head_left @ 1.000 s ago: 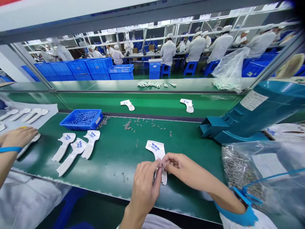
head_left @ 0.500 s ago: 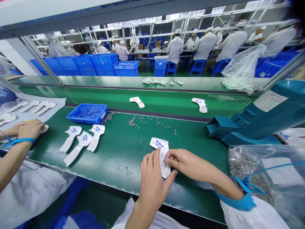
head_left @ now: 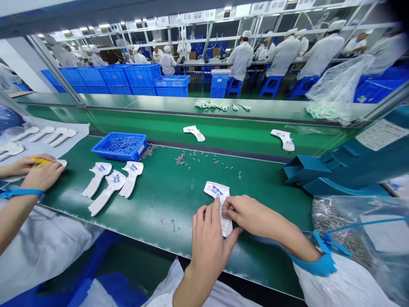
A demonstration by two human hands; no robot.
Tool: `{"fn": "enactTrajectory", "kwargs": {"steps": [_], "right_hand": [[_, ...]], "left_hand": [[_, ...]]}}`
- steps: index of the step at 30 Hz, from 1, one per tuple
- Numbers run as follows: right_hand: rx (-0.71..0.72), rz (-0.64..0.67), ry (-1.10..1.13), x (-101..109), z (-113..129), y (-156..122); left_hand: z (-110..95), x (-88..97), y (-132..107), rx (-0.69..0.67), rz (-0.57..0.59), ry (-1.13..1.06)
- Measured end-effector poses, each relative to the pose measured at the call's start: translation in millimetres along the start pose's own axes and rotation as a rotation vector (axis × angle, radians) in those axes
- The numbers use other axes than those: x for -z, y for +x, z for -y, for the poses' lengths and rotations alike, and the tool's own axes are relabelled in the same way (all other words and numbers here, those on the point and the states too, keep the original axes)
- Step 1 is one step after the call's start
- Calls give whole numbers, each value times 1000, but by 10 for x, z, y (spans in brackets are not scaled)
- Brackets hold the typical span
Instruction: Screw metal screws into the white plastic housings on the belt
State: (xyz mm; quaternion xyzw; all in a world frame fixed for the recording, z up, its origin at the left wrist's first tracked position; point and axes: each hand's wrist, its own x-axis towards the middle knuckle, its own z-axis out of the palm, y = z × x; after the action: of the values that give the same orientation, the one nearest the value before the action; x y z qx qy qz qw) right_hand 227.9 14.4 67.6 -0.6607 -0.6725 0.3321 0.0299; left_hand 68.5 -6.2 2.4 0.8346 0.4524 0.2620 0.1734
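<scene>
A white plastic shell half, shaped like a curved handle with blue pieces at its upper end, lies on the green workbench in front of me. My left hand grips it from the near side, thumb at its lower end and fingers along its left edge. My right hand is over the shell's right edge, thumb and forefinger pinched against its inside; whatever they hold is hidden. Small metal pieces are scattered on the bench beyond my hands.
Three similar shells lie left, near a blue tray of blue pieces. Two more shells are on the green belt behind. At far left, a co-worker's hands work with a yellow tool. A clear bag and teal chute stand right.
The two shells on the belt have moved right. My hands keep nearly the same hold on the shell. The co-worker's hands have shifted, showing more of the yellow tool. My view has shifted slightly.
</scene>
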Motion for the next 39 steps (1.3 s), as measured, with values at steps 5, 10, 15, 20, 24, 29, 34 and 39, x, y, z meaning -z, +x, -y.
{"fn": "enactTrajectory", "kwargs": {"steps": [5,10,15,20,24,29,34,39], "right_hand": [[-82,-3,-109,19,99,-36],[-164,2,-170,28,227,-61],[-134,-38,-35,90,109,-11],[6,-163,221,250,-173,-10],[29,-200,159,209,-112,-166],[79,-114,-39,-43,199,-298],[-22,-89,-237,-175,347,-203],[-19,-124,-212,-148,350,-194]], "left_hand": [[-3,9,7,-5,10,-16],[-13,24,15,3,16,-14],[-19,28,7,6,4,-10],[-9,29,-8,11,-10,5],[-1,29,-9,5,-10,-9],[3,33,10,30,25,-78],[1,40,5,56,53,-114],[11,42,-12,52,35,-143]]}}
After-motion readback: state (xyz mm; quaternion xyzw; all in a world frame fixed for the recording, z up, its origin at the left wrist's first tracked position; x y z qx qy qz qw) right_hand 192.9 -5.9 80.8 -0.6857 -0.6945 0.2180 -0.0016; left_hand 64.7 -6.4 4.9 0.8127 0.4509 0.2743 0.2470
